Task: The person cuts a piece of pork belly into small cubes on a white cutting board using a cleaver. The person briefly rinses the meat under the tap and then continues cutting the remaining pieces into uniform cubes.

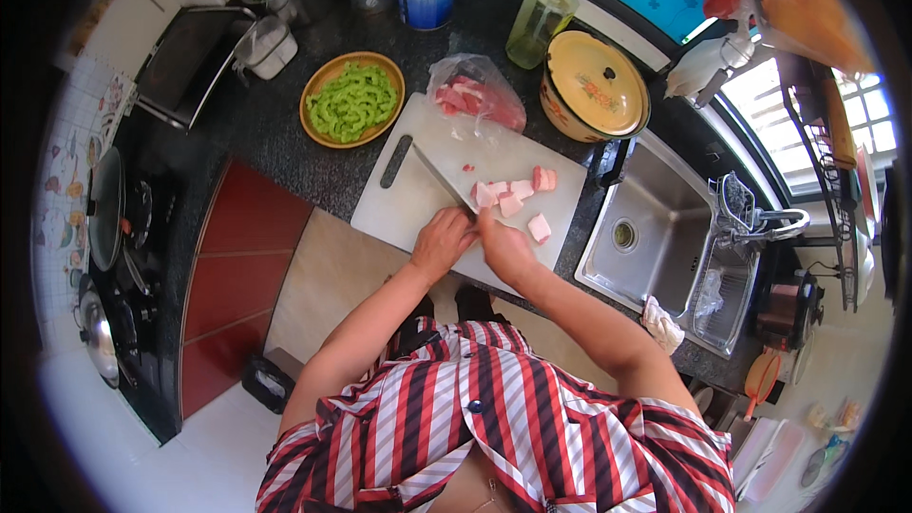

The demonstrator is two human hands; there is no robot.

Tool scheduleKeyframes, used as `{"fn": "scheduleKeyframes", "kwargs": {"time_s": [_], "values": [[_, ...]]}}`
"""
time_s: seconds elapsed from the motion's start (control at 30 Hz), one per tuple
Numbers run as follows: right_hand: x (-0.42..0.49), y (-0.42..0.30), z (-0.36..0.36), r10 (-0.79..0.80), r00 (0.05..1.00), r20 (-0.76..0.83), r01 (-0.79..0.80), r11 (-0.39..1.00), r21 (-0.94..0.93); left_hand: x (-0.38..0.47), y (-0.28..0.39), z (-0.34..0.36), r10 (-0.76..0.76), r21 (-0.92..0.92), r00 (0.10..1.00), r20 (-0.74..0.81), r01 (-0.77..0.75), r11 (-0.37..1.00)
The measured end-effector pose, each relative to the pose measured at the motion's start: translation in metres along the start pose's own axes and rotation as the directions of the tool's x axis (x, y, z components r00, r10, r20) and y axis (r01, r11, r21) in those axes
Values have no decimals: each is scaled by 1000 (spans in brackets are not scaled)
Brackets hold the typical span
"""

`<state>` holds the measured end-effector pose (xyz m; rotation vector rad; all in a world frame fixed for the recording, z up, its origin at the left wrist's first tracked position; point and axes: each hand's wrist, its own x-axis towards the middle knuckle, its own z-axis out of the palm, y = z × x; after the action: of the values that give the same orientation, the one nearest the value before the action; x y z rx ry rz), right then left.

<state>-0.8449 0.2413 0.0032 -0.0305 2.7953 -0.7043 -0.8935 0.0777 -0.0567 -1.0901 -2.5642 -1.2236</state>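
Observation:
A white plastic cutting board (399,206) lies at an angle on the dark countertop. My right hand (506,246) grips the handle of a kitchen knife (438,172), whose blade points up and left over the board. Close beside it, my left hand (443,239) rests with curled fingers at the board's near part; whether it holds anything is hidden. Pieces of pale pink, fatty meat (510,205) lie right of the blade, one of them apart (539,228). At the board's far edge sits a clear plastic bag of raw meat (477,100).
A plate of sliced green vegetable (353,103) stands beyond the board to the left. An enamel pot with a lid (595,85) and a pump bottle (541,21) stand at the back. Right is a steel sink (648,214); far left is a gas stove (139,228).

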Motion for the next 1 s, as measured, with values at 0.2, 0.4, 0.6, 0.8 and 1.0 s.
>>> {"fn": "scheduleKeyframes", "kwargs": {"time_s": [0.2, 0.4, 0.6, 0.8, 1.0], "values": [[-9, 19, 5, -40, 999, -3, 40, 999, -22, -7, 6, -17, 146, 21, 988, 55, -148, 989], [-70, 32, -42, 158, 984, 77, -145, 978, -152, -9, 0, -10, 130, 49, 990, 61, -133, 990], [-93, 19, -64, 73, 979, 188, -52, 992, -113, -10, -3, -8, 105, -17, 992, 67, -104, 994], [2, -12, -10, 9, 999, 50, -8, 1000, -3, -8, 3, -10, 43, -9, 998, 50, -42, 999], [-9, 1, 4, -17, 1000, -17, 17, 1000, -11, -14, 9, -7, 2, 26, 999, 41, -3, 1000]]}}
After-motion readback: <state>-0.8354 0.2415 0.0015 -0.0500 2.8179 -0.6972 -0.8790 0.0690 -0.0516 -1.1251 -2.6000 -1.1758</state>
